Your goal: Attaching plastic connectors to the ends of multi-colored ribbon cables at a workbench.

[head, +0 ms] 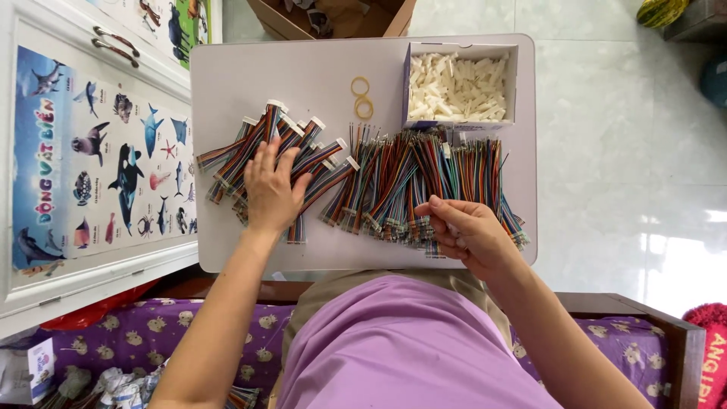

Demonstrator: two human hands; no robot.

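My left hand (pixel 270 189) lies flat, fingers spread, on a fanned pile of multicoloured ribbon cables with white connectors (pixel 282 144) on the left part of a white table (pixel 227 76). My right hand (pixel 468 231) pinches the near end of a cable from a larger heap of loose multicoloured wires (pixel 424 182) that covers the table's middle and right. Behind that heap stands an open white box of small white plastic connectors (pixel 458 87).
Two yellow rubber bands (pixel 362 97) lie on the table behind the cables. A white cabinet with a sea-animal poster (pixel 91 167) stands at the left. A cardboard box (pixel 333 17) sits on the tiled floor beyond the table. Purple patterned bedding (pixel 151 333) lies near me.
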